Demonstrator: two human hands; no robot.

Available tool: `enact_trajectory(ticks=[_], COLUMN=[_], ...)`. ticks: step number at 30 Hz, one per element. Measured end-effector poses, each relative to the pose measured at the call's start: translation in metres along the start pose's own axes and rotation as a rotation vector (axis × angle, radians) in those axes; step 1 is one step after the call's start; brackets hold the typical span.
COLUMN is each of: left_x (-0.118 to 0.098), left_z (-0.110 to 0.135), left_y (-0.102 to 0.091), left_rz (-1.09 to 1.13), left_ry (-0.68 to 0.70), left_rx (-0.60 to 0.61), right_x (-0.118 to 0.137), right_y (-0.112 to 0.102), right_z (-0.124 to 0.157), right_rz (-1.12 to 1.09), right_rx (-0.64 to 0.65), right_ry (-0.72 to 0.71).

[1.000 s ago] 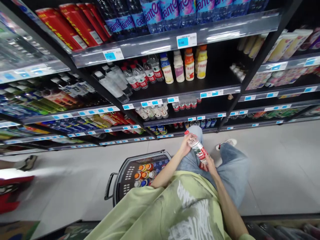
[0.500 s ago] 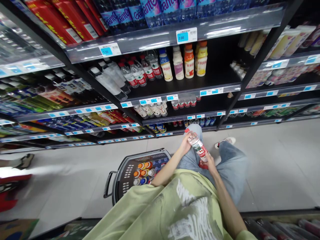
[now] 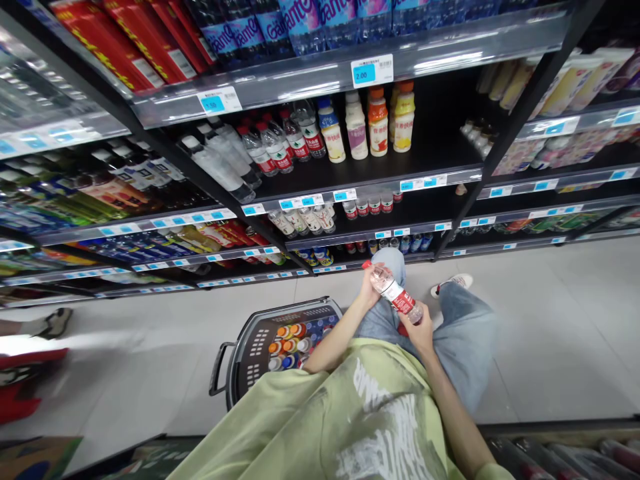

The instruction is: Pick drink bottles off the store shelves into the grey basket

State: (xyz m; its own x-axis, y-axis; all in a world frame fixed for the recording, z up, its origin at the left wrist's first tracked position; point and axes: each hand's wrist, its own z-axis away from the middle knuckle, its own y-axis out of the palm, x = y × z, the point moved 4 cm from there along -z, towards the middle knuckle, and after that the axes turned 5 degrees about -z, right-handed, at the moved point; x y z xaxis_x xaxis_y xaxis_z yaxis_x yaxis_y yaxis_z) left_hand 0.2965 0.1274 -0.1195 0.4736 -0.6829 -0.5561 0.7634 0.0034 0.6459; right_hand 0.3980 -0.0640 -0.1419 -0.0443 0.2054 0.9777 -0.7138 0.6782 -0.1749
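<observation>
A clear water bottle (image 3: pixel 395 293) with a red cap and red label lies slanted between both my hands, in front of my knees. My left hand (image 3: pixel 369 291) is closed around its neck end. My right hand (image 3: pixel 419 331) cups its base from below, fingers curled on it. Left of my legs, on the floor, stands a dark shopping basket (image 3: pixel 260 340) holding several bottles with orange, white and blue caps. Bottles of the same red-labelled kind (image 3: pixel 273 150) stand on the shelf ahead.
Black shelving (image 3: pixel 360 180) with drinks and blue price tags fills the view ahead. Yellow and orange drink bottles (image 3: pixel 375 127) stand on the upper middle shelf. Another person's shoe (image 3: pixel 53 325) shows at the far left on the pale tiled floor.
The bottle has tilted flatter, its base swinging up and right. My right hand shifted from the bottle's side to under its base. My left hand stays at the neck.
</observation>
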Motion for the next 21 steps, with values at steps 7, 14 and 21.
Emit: enact_trajectory(ticks=[7,14,21], left_x=[-0.001,0.001,0.001], left_z=[0.001,0.001,0.002], left_y=[0.003,0.001,0.002], left_rz=[0.05,0.042,0.039], left_ry=[-0.013,-0.051,-0.047], left_rx=[0.008,0.034,0.05], right_x=[0.014,0.015,0.015], right_y=[-0.001,-0.005,-0.005], right_z=[0.007,0.013,0.013], right_rz=[0.186,0.31,0.3], right_rx=[-0.146,-0.207,-0.211], right_ry=[-0.433,-0.723,-0.743])
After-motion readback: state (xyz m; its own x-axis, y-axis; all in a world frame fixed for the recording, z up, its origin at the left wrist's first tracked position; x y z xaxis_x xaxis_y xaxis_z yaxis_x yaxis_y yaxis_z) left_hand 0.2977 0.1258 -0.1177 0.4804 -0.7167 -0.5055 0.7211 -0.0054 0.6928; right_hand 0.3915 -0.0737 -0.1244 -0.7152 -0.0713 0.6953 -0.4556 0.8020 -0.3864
